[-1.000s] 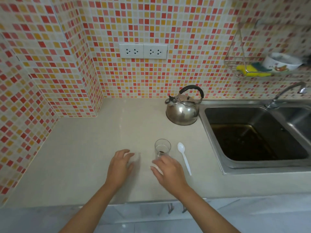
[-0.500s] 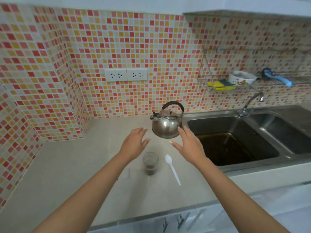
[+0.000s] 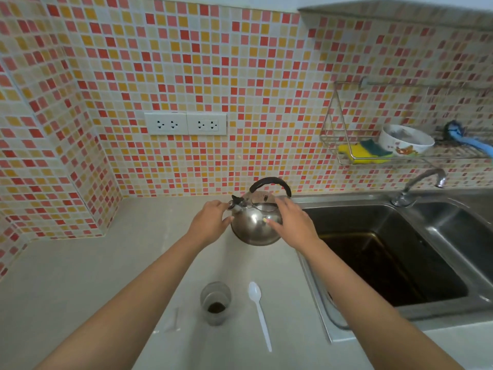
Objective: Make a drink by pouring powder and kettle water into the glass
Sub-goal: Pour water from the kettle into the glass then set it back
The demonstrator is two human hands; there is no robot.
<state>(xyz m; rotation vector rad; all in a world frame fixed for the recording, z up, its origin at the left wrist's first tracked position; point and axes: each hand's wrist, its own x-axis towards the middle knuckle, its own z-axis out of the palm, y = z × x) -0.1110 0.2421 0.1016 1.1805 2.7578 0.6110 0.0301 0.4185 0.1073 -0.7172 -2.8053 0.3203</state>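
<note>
Reached with both hands for the steel kettle (image 3: 254, 225) at the back of the desk (image 3: 80, 276), beside the sink (image 3: 400, 263). Left hand (image 3: 210, 222) spread open by the spout, right hand (image 3: 290, 225) open against the body; nothing gripped yet. Handle arched just above and behind the right fingers (image 3: 282, 206), nearer that hand. Glass (image 3: 215, 303), dark powder at its bottom, stood well nearer the body, between a torn sachet (image 3: 173, 320) and a white spoon (image 3: 260, 313).

Counter (image 3: 80, 276) w/ kettle (image 3: 253, 225), glass (image 3: 215, 303), spoon (image 3: 258, 311), sachet (image 3: 173, 320).
</note>
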